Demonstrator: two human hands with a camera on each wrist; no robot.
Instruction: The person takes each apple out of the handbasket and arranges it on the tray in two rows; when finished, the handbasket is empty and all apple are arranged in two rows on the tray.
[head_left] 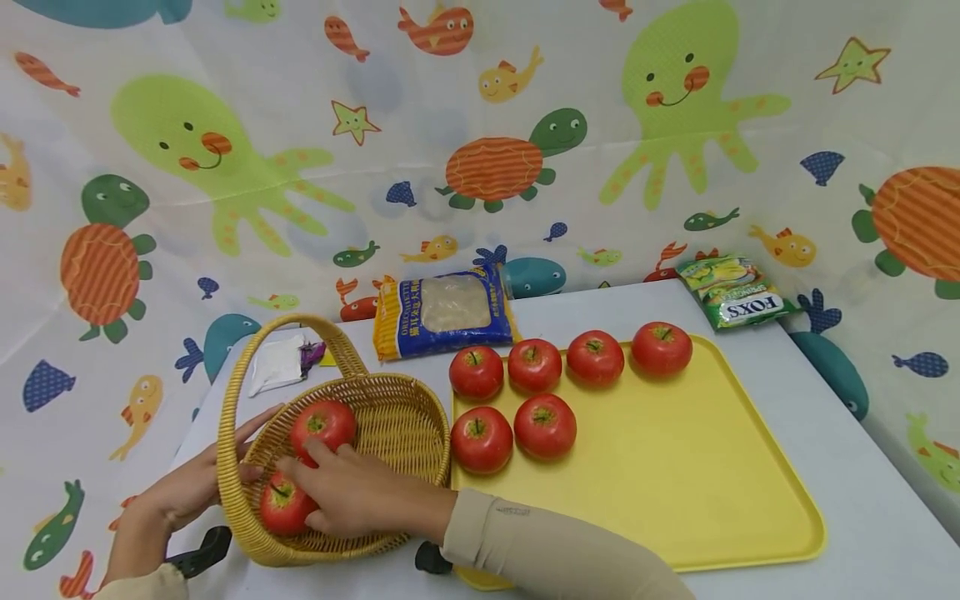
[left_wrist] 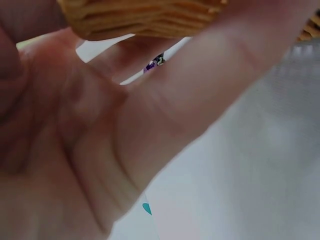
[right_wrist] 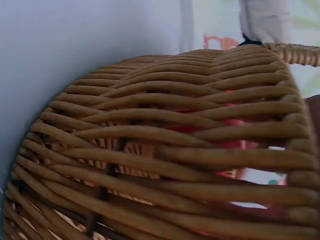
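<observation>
A wicker basket (head_left: 405,417) with a tall arched handle stands at the left of the table, and its weave fills the right wrist view. Two red apples lie inside: an upper apple (head_left: 324,423) and a lower apple (head_left: 283,507). My right hand (head_left: 360,492) reaches in over the near rim, thumb and fingers around the lower apple, other fingertips by the upper one. Outside the left rim, my left hand (head_left: 187,483) rests against the basket, fingers extended along its side. The left wrist view shows the palm (left_wrist: 90,130) under the wicker wall (left_wrist: 145,20).
A yellow tray (head_left: 675,467) right of the basket carries several red apples (head_left: 546,427). Behind stand a blue and yellow pasta bag (head_left: 450,310) and a green FOX'S packet (head_left: 735,292). A white packet (head_left: 276,365) lies behind the basket. A patterned curtain (head_left: 420,167) hangs at the back.
</observation>
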